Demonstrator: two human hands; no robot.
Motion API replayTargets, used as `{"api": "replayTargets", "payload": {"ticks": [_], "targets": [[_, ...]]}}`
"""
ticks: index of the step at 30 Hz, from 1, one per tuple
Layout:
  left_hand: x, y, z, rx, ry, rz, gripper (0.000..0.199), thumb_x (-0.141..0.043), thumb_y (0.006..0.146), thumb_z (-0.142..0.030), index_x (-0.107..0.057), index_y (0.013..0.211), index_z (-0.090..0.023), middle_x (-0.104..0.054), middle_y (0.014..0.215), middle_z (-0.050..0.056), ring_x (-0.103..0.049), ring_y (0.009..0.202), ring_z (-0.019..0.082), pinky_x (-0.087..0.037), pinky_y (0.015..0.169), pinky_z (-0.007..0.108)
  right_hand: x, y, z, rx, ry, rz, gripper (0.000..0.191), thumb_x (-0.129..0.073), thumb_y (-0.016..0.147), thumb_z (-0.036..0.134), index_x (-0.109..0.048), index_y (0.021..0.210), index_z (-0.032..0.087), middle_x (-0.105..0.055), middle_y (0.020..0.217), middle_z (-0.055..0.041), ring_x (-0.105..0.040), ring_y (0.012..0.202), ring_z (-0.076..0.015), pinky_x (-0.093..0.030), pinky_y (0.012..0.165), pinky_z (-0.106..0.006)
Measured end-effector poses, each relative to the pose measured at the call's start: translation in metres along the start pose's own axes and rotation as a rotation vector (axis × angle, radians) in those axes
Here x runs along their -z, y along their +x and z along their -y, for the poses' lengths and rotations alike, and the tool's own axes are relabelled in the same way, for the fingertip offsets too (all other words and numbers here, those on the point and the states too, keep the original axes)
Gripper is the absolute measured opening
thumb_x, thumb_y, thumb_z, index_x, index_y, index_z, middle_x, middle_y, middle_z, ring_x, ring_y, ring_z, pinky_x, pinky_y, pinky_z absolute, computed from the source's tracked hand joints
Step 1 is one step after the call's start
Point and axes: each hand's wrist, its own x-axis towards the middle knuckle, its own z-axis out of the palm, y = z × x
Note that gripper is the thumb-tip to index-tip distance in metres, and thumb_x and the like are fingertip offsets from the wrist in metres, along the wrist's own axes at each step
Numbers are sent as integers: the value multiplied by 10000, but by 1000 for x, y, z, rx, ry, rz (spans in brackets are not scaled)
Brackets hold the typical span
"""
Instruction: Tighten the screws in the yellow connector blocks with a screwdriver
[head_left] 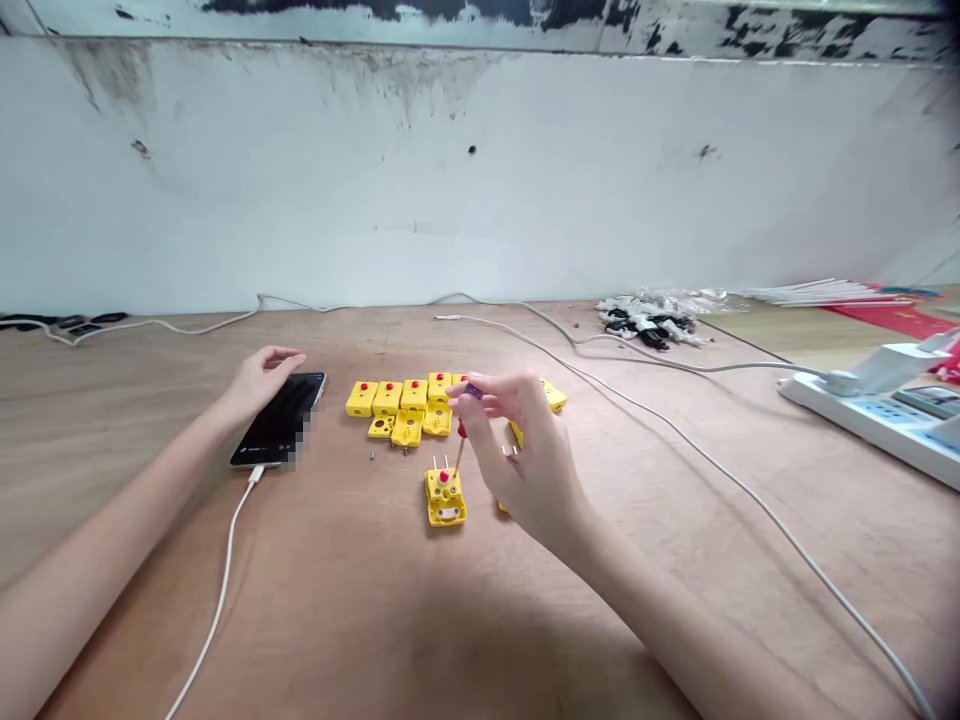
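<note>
My right hand [532,455] is closed around a small screwdriver [463,430] with a red and purple handle. The slim shaft points down at a yellow plug connector [446,498] with two metal pins and a red dot, lying on the table with its inside showing. Part of another yellow piece [502,507] shows from behind this hand. Over on the left, my left hand [262,380] rests at the upper left edge of a smartphone [277,420], its fingers stretched out and holding nothing. Behind the plug, a row of yellow connector housings [387,398] with red dots is partly hidden by my right hand.
Tiny screws [373,456] lie near open yellow shells [407,428]. A white charging cable [225,590] runs from the phone. Another white cable [675,450] crosses the right side towards a power strip [877,410]. Black and white parts [649,320] are piled by the wall.
</note>
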Motion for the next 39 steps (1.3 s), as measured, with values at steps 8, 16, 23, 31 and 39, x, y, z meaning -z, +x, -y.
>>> {"api": "replayTargets", "payload": {"ticks": [8, 16, 23, 31, 39], "targets": [[-50, -125, -66, -602, 155, 584, 303, -625, 805, -451, -620, 1051, -274, -645, 1063, 20, -580, 969, 230, -460, 836, 360, 0, 2, -1, 16, -62, -125, 114, -618, 833, 226, -546, 921, 224, -667, 801, 17, -647, 649, -106, -550, 618, -259], [-61, -128, -66, -546, 121, 596, 273, -648, 793, -466, -618, 952, -245, -620, 963, 13, -574, 879, 211, -446, 764, 339, 7, 7, 1, 13, -64, 73, 202, -475, 909, 183, -609, 1054, 224, -710, 942, -16, -672, 770, -127, -558, 716, -295], [-63, -130, -66, -508, 112, 610, 295, -661, 778, -476, -622, 944, -235, -609, 935, 10, -561, 848, 203, -430, 733, 323, 7, 4, -2, 96, -253, -57, 128, -583, 861, 228, -603, 984, 201, -685, 819, -9, -635, 721, -127, -537, 691, -281], [-63, -129, -64, -518, 124, 599, 298, -656, 777, -477, -626, 951, -237, -609, 909, 8, -560, 830, 200, -428, 714, 314, 4, 3, -2, 33, -145, -35, 146, -576, 856, 186, -576, 1002, 192, -663, 770, 4, -641, 707, -123, -533, 658, -264], [-62, -130, -64, -527, 147, 589, 299, -649, 786, -466, -633, 969, -231, -601, 893, 9, -563, 821, 198, -433, 716, 313, 4, 4, -2, -50, -4, 65, 61, -487, 909, 238, -489, 967, 219, -670, 978, -41, -661, 811, -132, -542, 694, -287]]}}
